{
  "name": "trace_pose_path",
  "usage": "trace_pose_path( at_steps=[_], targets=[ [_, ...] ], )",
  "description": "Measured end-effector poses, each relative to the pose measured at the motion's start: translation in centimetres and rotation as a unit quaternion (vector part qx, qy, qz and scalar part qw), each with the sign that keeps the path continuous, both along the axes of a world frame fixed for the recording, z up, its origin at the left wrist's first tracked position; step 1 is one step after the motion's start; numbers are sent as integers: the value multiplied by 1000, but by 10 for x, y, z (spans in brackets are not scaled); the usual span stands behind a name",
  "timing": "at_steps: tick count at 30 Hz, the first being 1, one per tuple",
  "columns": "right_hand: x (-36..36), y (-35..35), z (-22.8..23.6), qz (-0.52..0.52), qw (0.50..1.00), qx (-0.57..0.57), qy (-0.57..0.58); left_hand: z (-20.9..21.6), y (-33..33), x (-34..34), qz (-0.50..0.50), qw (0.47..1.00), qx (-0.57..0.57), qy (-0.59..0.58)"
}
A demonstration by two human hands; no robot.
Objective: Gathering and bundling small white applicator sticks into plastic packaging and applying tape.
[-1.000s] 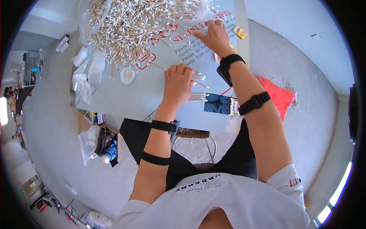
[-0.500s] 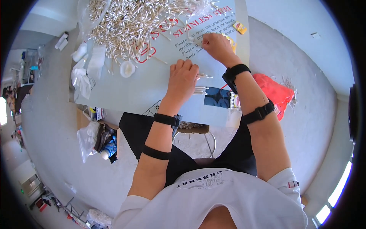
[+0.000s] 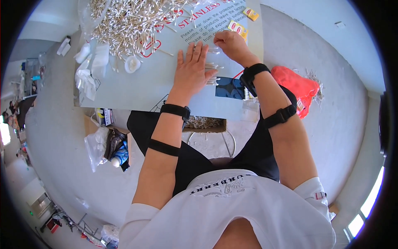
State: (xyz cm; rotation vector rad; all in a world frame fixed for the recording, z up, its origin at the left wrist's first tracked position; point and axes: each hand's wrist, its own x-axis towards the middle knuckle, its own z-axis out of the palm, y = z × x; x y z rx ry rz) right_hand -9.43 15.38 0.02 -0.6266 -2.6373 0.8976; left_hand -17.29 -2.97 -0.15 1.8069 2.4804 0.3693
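My left hand (image 3: 191,71) lies on the table with its fingers spread, beside small groups of cotton swabs (image 3: 213,66) that stick out past its thumb and fingertips. To its right my right hand (image 3: 233,46) is closed, thumb and fingers curled together. Whether it holds anything is hidden. Some swab tips lie just below its fingers. A large heap of loose cotton swabs (image 3: 124,31) covers the table's far left. Two yellow boxes, one nearer (image 3: 238,30) and one farther (image 3: 251,14), lie beyond my right hand.
A dark glossy sheet (image 3: 230,88) lies near the table's front edge. Left of my hands are a small white round dish (image 3: 132,64) and white plastic wrapping (image 3: 86,83). A red bag (image 3: 292,85) is right of the table, an open box (image 3: 207,123) of swabs below its front edge.
My left hand has gone from curled fingers to spread fingers on the table. More swab groups show between the hands. My right hand stays closed, and the whole view has shifted a little.
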Motion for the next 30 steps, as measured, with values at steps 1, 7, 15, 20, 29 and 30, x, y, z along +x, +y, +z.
trace_pose_path(
  at_steps=[1, 7, 15, 20, 29, 30],
  targets=[
    [1, -5, 2, 2, 1000, -1, 1, -1, -1, -1, 2, 1000, -1, 1],
    [5, -19, 5, 31, 999, -38, 11, 8, 6, -14, 8, 1000, -1, -15],
    [-5, -20, 5, -46, 995, -91, 3, 4, 10, -30, -1, 999, -42, -19],
    [2, -19, 2, -30, 994, -102, 6, 0, -1, -19, -10, 999, -33, -6],
    [14, -46, 1, -99, 963, -182, 173, -2, -7, -22, -31, 993, 57, -96],
    [13, -56, 0, -116, 938, -223, 239, -4, -9, -24, -44, 986, 103, -123]
  ],
)
